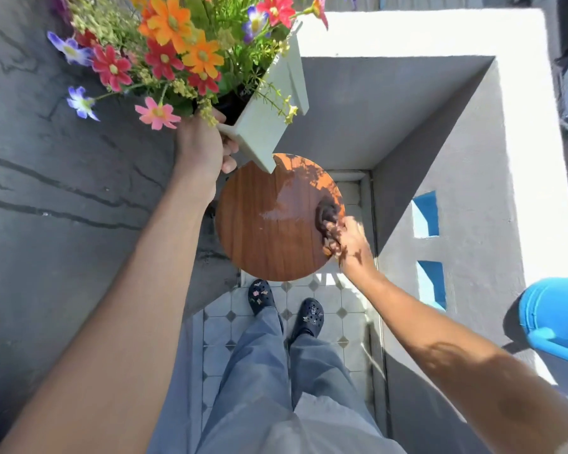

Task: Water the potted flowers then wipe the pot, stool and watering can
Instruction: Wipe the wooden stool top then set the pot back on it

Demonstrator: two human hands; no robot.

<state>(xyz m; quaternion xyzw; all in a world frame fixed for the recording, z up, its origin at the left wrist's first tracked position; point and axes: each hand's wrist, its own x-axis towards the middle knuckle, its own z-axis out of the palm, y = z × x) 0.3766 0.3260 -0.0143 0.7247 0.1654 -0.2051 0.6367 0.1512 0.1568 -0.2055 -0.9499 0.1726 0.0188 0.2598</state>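
While wiping the stool [269, 231], better to work across the whole round seat, largest area first. Wet streak near the centre, towards 1 o'clock; should be crossed with long strokes from the 3 o'clock edge to 9 o'clock. Pot [269, 109] with flowers [174, 44] lifted off, tilted above the 12 o'clock rim; left hand [204, 149] curled round its corner, must keep it high and steady. Right hand [345, 239] clenched on a dark cloth [325, 214] at 3 o'clock, pressing flat. Watering can [554, 319] well apart at 4 o'clock, waiting.

Harsh sun, hard shadows, fisheye edges
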